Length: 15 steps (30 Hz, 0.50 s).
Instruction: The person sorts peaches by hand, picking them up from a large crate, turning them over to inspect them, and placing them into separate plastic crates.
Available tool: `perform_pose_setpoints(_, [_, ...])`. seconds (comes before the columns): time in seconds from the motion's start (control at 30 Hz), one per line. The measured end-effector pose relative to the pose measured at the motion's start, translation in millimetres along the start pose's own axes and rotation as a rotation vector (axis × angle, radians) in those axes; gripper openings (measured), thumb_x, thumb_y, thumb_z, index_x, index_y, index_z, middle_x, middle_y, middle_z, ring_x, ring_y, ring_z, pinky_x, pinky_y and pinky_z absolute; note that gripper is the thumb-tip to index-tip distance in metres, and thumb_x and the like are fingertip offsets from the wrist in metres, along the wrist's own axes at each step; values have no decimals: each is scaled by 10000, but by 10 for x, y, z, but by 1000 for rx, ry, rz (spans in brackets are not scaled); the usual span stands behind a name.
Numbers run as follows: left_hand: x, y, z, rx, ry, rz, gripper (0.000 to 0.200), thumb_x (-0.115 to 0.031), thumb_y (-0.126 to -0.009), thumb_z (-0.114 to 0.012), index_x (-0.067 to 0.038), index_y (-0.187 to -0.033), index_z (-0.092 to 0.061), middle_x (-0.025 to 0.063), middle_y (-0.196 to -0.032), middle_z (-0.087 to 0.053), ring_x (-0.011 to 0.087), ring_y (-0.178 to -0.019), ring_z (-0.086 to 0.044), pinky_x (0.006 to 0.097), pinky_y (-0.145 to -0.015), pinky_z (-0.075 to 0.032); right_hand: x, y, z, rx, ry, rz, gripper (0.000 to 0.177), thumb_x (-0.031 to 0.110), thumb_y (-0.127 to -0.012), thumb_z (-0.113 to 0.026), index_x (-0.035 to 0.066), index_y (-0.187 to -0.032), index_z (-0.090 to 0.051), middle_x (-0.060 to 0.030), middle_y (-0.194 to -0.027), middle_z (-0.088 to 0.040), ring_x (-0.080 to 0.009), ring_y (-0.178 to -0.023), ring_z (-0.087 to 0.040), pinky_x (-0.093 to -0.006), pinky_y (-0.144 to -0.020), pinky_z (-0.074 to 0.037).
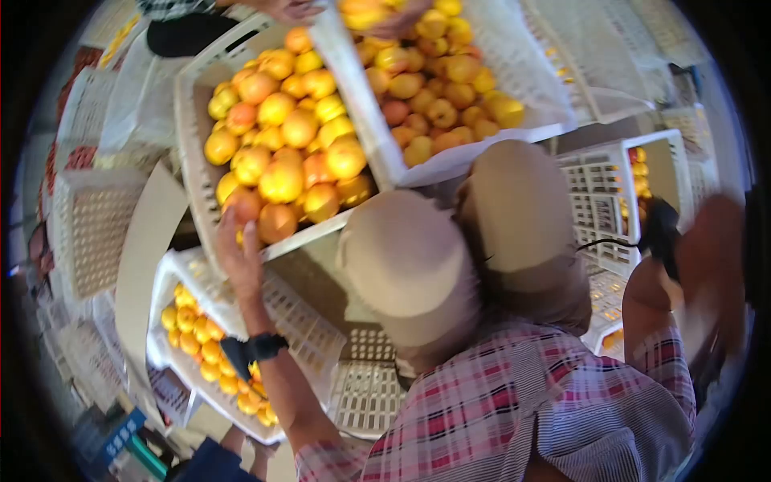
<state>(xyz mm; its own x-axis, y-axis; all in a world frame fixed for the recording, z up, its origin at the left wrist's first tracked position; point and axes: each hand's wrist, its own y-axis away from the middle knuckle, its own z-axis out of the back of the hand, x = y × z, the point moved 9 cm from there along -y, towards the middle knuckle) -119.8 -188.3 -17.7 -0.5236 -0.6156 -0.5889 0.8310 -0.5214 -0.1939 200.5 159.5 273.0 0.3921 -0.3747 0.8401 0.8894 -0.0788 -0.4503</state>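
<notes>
A white crate [183, 104] of orange-yellow apricots [281, 181] stands in front of my knees. At its near left corner, the fingers and thumb of my left hand [239, 253] close around a reddish apricot [242, 204]. A dark band [265, 347] with a black attachment circles my left wrist. My right hand [716, 261] is raised at the far right, smeared by motion, so its fingers and anything in them cannot be made out. The right wrist carries a black device [662, 229]. Close to that hand stands a white crate [634, 149] with small fruit inside.
A lined crate [554, 112] of apricots [442, 112] adjoins the front one. Another person's hands [293, 10] reach in at the top. A lower crate [165, 273] with apricots sits left of my legs. Another crate [96, 233] stands farther left.
</notes>
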Motion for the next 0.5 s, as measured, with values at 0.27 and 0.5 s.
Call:
perform_pose_setpoints(0.27, [-123, -90, -34, -77, -136, -48, 352, -193, -892, -583, 15, -1176, -574, 198, -1254, -526, 341, -1182, -482, 405, -1005, -372, -1106, 562, 1709, 542, 870, -1092, 404, 262, -907, -567, -27, -1183, -511, -73, -867, -631, -169, -810, -614, -297, -719, -489])
perform_pose_setpoints(0.5, [-450, -213, -258, -75, -200, -10, 309, -161, -906, -557, 13, -1159, -585, 172, -1272, -511, 324, -1176, -489, 404, -985, -401, -1492, -850, 1463, 701, 705, -944, 321, 235, -940, -531, -23, -1130, -554, -81, -930, -647, -143, -845, -608, -285, -745, -509])
